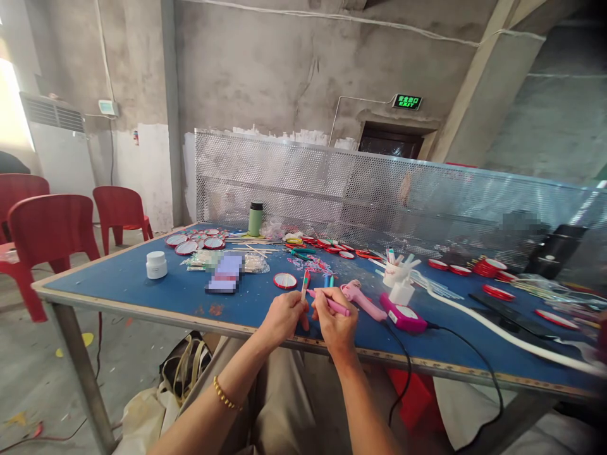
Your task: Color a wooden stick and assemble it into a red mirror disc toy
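Pinching the stick (306, 282) by its near end, L hand (284, 317) sits left of it; R hand (337, 321), right of it, grips pink pen (337, 306) approx. crosswise, tip twd stick, contact unclear.

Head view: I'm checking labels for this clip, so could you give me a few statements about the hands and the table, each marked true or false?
1. The right hand holds a pink pen-like tool. True.
2. The left hand is spread flat on a phone. False: it grips a narrow piece with red and green on its end; the phone lies apart.
3. A green bottle with a dark cap stands upright on the table. True.
4. The beaded bracelet is on the right wrist. False: it is on the left.
5. The white jar has tipped onto its side. False: it stands upright.
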`<state>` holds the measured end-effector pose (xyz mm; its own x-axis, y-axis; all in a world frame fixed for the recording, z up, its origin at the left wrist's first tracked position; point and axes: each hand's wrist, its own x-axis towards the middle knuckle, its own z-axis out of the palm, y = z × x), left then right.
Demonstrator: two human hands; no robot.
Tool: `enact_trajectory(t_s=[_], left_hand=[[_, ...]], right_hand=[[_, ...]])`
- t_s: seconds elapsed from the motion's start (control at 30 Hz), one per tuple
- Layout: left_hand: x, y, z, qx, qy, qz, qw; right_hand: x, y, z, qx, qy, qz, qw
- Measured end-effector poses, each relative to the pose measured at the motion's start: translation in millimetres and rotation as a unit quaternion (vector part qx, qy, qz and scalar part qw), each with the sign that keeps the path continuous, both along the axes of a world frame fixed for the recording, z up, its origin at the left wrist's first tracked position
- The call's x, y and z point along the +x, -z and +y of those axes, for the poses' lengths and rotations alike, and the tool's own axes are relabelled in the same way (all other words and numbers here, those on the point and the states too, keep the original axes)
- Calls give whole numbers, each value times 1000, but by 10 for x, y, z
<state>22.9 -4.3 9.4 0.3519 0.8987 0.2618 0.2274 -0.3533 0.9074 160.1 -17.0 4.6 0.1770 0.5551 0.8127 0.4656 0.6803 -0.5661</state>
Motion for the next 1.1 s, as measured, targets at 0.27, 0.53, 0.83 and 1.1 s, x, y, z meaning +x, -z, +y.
enact_trajectory(t_s=[0.27,0.53,0.83,1.1], left_hand=[[-4,-30,-19,0,1,4,1000],[0,6,6,6,-1,2,1000],[-2,3,3,12,0,9,1000],[-3,-13,-10,9,2,2,1000]], right_hand=[[-18,-31,-14,9,1,-11,1000],[-5,0,0,3,3,2,1000],[-17,-27,-1,11,4,-28,1000],[-16,-26,-4,10,5,-20,1000]])
